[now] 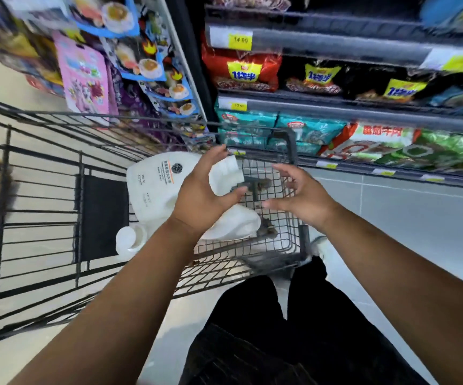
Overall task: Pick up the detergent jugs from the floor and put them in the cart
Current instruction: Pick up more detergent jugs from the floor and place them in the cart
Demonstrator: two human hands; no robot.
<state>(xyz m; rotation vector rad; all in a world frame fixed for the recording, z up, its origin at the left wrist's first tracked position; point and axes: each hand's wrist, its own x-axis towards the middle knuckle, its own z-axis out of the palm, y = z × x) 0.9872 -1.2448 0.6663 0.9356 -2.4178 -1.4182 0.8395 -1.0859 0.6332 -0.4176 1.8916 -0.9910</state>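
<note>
Two white detergent jugs lie inside the black wire cart [44,168]. The upper jug [155,184] lies on its side, label up, its cap pointing toward the shelves. The lower jug [235,226] lies beneath it, with a white cap [130,240] showing at the left. My left hand [205,190] hovers over the upper jug's neck with fingers spread; I cannot tell if it touches. My right hand [302,198] is open above the cart's near right corner, holding nothing.
Store shelves [363,107] packed with snack and noodle bags run along the right, close behind the cart. Hanging packets [85,79] fill a rack at the upper left. Pale tiled floor [419,218] lies to the right. My dark trousers and one shoe [322,245] are below.
</note>
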